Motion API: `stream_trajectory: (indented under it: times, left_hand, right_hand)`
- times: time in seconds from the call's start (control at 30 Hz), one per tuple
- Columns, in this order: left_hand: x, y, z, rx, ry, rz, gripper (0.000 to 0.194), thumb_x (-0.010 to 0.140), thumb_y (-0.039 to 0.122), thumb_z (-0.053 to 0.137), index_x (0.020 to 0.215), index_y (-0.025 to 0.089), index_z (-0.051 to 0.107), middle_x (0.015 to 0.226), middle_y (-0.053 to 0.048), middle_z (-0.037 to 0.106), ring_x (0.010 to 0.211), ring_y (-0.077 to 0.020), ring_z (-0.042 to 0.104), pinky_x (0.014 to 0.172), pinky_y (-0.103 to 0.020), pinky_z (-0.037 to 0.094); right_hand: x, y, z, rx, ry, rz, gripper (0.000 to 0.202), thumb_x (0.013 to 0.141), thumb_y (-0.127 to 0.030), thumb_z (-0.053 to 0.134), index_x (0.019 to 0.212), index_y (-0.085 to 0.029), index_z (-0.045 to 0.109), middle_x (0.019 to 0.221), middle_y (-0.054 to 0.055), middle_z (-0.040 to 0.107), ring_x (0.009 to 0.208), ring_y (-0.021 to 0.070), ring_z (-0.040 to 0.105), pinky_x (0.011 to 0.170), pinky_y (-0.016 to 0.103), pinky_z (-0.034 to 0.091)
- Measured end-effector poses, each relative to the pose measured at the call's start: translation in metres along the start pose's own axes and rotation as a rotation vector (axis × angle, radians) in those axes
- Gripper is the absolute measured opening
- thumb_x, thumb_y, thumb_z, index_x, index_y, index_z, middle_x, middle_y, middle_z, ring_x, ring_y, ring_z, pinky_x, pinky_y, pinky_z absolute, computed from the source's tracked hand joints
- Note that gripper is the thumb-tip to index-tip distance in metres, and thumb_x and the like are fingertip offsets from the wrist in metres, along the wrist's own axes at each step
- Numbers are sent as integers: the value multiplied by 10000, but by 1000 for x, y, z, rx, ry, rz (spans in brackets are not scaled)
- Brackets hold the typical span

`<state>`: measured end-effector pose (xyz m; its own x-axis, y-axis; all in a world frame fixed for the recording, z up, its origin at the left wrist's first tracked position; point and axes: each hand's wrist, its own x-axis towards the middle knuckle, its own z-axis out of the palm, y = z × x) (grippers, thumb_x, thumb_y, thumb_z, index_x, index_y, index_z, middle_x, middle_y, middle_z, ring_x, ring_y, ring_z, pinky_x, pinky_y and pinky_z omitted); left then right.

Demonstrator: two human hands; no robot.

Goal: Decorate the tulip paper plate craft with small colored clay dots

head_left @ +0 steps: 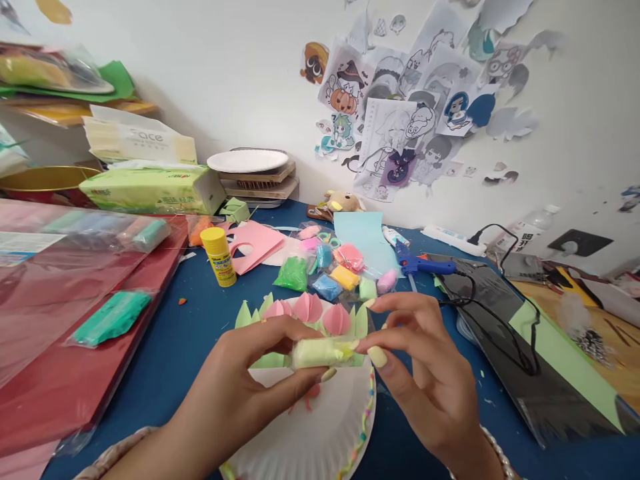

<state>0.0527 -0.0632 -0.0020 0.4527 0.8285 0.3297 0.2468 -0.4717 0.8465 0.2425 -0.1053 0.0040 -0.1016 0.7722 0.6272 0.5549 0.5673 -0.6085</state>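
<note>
My left hand (255,373) grips a small clear packet of pale yellow modelling clay (320,352) between thumb and fingers. At the packet's right end, where the clay looks brighter and ragged, a fingertip of my right hand (425,360) touches it. The right fingers are bent and spread apart. Below both hands lies a white paper plate craft (330,433), with pink paper petals (337,320) and pale green paper leaves (243,315) along its far part. A strip of coloured dots runs along its right rim. My left hand hides part of the plate.
Beyond the plate lie several bagged clay lumps (345,277), a yellow glue stick (219,257), pink paper (257,243) and a blue glue gun (425,263) with a cable. Red sheets (45,373) carry a teal clay packet (113,317) at left. A dark folder (505,347) occupies the right.
</note>
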Motion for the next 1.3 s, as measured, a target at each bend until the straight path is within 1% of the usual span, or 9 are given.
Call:
stream_trajectory:
  times: [0.27, 0.4, 0.63, 0.77, 0.87, 0.97, 1.07, 1.17, 1.3]
  left_hand:
    - [-7, -1, 4, 220, 90, 142, 46, 746, 239, 596, 792, 234, 593, 715, 29, 660, 617, -114, 601, 551, -194, 454]
    - [-9, -4, 6, 276, 101, 161, 68, 756, 257, 588, 821, 237, 579, 718, 21, 651, 627, -122, 600, 559, -204, 461]
    - [-9, -9, 5, 304, 81, 267, 132, 761, 212, 594, 880, 239, 542, 758, 29, 651, 667, -112, 612, 590, -173, 467]
    - [-7, -8, 4, 306, 98, 259, 145, 764, 213, 594, 892, 250, 537, 790, 38, 657, 688, -101, 622, 614, -151, 470]
    - [-7, -8, 3, 306, 118, 248, 131, 770, 228, 584, 889, 252, 535, 794, 28, 666, 685, -116, 631, 604, -166, 481]
    - [-8, -9, 3, 307, 128, 237, 135, 774, 235, 579, 899, 253, 532, 795, 17, 671, 691, -130, 638, 599, -180, 489]
    - [-9, -10, 4, 293, 139, 238, 144, 771, 239, 584, 906, 252, 536, 816, 16, 669, 722, -127, 637, 633, -178, 489]
    - [-10, -12, 4, 283, 143, 242, 148, 766, 219, 590, 903, 253, 544, 836, 22, 660, 761, -118, 626, 678, -171, 477]
    - [-10, -10, 3, 253, 143, 233, 135, 767, 205, 584, 885, 257, 548, 814, 31, 643, 749, -108, 607, 676, -174, 463]
  right_hand:
    - [0, 0, 7, -13, -21, 19, 55, 745, -281, 625, 786, -256, 652, 995, 49, 539, 966, 209, 479, 720, 327, 441]
    - [-1, 0, 11, -25, 18, 53, 41, 756, -277, 614, 737, -250, 639, 958, 50, 560, 959, 210, 502, 716, 329, 449]
    - [0, 1, 10, 84, -46, 150, 46, 770, -247, 593, 728, -238, 609, 972, 38, 546, 992, 191, 526, 771, 308, 463]
    - [2, 2, 8, 105, -58, 183, 60, 779, -263, 586, 728, -238, 606, 978, 41, 543, 969, 190, 548, 770, 307, 470]
    - [3, 2, 7, -2, -9, 119, 51, 783, -247, 583, 745, -239, 615, 942, 43, 553, 935, 187, 547, 758, 312, 469]
    - [3, 1, 7, -187, 52, -26, 74, 780, -191, 581, 782, -238, 637, 919, 50, 568, 910, 189, 518, 713, 309, 461]
    - [1, -2, 6, -301, 48, -143, 144, 773, -146, 572, 842, -239, 659, 935, 59, 576, 882, 194, 498, 676, 316, 456]
    - [0, -5, 5, -277, -12, -201, 228, 754, -106, 546, 922, -215, 656, 970, 72, 567, 903, 203, 482, 714, 340, 448]
    - [0, -8, 3, -158, -73, -208, 355, 705, -84, 501, 1021, -191, 622, 1036, 80, 539, 951, 220, 460, 757, 378, 431]
